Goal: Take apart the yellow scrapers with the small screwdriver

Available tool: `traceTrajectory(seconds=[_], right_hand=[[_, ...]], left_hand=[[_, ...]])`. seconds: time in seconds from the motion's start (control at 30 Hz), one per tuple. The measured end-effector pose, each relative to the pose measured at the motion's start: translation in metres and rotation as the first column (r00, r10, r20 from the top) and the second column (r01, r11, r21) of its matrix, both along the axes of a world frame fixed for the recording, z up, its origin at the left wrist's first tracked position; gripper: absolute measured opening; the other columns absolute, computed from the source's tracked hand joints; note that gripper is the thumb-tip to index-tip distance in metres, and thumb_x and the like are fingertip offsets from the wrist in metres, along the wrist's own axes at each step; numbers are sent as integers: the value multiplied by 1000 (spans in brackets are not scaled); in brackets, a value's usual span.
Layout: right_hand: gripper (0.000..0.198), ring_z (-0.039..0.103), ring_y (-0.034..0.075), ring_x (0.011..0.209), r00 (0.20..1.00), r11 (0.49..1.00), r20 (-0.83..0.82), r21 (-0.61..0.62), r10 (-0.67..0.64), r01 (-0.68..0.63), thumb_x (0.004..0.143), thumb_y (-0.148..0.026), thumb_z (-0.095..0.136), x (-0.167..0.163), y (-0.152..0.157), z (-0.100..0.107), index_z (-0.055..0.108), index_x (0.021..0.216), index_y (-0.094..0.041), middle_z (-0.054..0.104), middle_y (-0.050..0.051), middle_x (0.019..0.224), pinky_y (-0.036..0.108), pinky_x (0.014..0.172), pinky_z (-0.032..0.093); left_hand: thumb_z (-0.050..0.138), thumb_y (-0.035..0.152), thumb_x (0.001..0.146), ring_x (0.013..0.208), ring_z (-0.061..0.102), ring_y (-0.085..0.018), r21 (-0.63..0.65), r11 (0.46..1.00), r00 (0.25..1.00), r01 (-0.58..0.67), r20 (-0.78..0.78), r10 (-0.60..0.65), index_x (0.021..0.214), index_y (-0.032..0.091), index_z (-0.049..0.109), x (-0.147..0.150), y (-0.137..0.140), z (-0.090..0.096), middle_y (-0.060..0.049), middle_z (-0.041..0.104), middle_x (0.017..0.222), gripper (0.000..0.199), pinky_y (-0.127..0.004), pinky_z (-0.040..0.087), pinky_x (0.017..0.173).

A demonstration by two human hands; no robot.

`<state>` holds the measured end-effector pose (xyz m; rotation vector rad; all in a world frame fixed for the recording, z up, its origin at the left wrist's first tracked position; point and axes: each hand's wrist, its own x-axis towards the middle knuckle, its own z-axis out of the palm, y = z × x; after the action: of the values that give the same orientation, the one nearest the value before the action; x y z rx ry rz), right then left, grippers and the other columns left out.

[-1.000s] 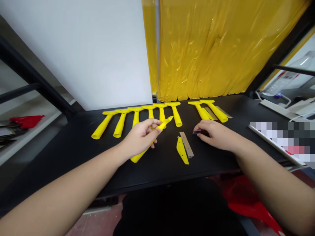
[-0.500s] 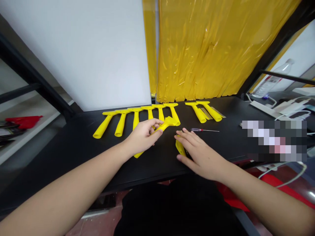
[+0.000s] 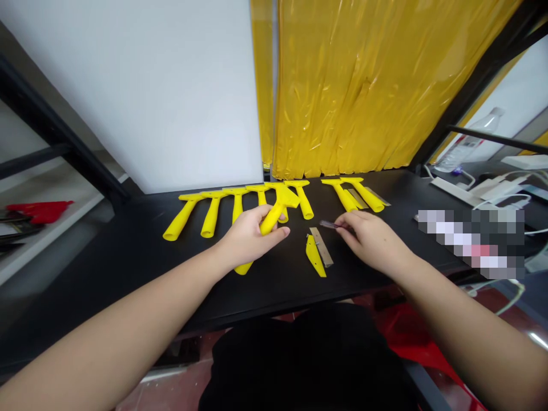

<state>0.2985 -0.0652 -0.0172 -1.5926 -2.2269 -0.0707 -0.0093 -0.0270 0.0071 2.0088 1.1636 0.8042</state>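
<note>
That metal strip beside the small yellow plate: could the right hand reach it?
Probably yes: the metal strip lies uncovered near the right hand, though its fingers are on the screwdriver.

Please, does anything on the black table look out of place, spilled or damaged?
I see nothing spilled or damaged. Only the yellow plate and the metal blade stand out slightly: they lie loose and slanted, side by side, near the front, whereas most yellow handles are lined up along the back.
</note>
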Motion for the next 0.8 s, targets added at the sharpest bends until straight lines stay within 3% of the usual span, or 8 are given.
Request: traceTrajectory(seconds=[0.17, 0.27, 0.4, 0.53, 0.6, 0.67, 0.73, 0.8], right_hand=[[14, 73, 21, 91, 941, 966, -222, 7, 255, -259, 106, -22, 59, -45, -32, 25, 73, 110, -22, 75, 6, 105, 34, 81, 58], [14, 73, 23, 91, 932, 956, -216, 56, 292, -287, 106, -21, 59, -61, -36, 26, 72, 111, -22, 75, 8, 104, 37, 81, 59], [14, 73, 25, 91, 942, 958, -217, 183, 257, -219, 107, -21, 57, -71, -33, 18, 71, 111, -21, 75, 9, 102, 41, 81, 59], [10, 70, 29, 94, 939, 908, -237, 394, 249, -142, 102, -17, 61, -70, -46, 11, 68, 108, -21, 73, 11, 100, 48, 85, 59], [11, 70, 28, 97, 916, 901, -219, 356, 337, -246, 101, -17, 62, -66, -54, 5, 68, 110, -21, 73, 12, 103, 47, 88, 61], [26, 69, 32, 120, 899, 894, -126, 227, 419, -385, 103, -23, 63, -61, -57, -2, 68, 128, -19, 74, 15, 124, 51, 104, 60], [46, 53, 37, 151, 884, 881, -16, 85, 467, -465, 105, -32, 62, -55, -52, -11, 60, 149, -17, 63, 17, 155, 59, 125, 46], [57, 35, 37, 164, 873, 874, 36, -19, 486, -486, 107, -39, 60, -50, -42, -18, 53, 159, -17, 49, 15, 170, 63, 133, 33]], left_hand=[[82, 45, 89, 90, 72, -18, -124, 973, 967, 196, 189, -171, 114, 19, 72, 4, -6, 0, -9, 77, 118, 38, -25, 54, 63], [80, 41, 90, 74, 68, -14, -222, 937, 942, 270, 263, -209, 115, 18, 70, 8, -9, -2, -6, 76, 100, 36, -22, 50, 53], [81, 39, 89, 62, 62, -12, -270, 945, 959, 186, 259, -114, 106, 18, 69, 10, -8, -1, 0, 67, 77, 30, -20, 48, 49], [83, 38, 86, 55, 58, -10, -188, 982, 948, 16, 316, 45, 100, 17, 67, 7, 0, 1, 2, 64, 69, 30, -18, 46, 47], [85, 38, 85, 51, 55, -8, -137, 989, 911, -54, 398, 105, 99, 17, 66, 4, 5, 1, 3, 63, 67, 31, -19, 46, 48], [84, 37, 86, 49, 54, -7, -108, 990, 881, -95, 454, 134, 97, 16, 66, 3, 10, 1, 3, 63, 66, 30, -19, 46, 48], [83, 37, 86, 47, 53, -7, -98, 989, 870, -112, 472, 145, 97, 16, 66, 2, 12, 0, 3, 62, 65, 29, -19, 45, 47], [84, 36, 86, 47, 54, -7, -98, 989, 873, -115, 465, 148, 96, 16, 66, 3, 13, -1, 3, 62, 66, 29, -19, 45, 47]])
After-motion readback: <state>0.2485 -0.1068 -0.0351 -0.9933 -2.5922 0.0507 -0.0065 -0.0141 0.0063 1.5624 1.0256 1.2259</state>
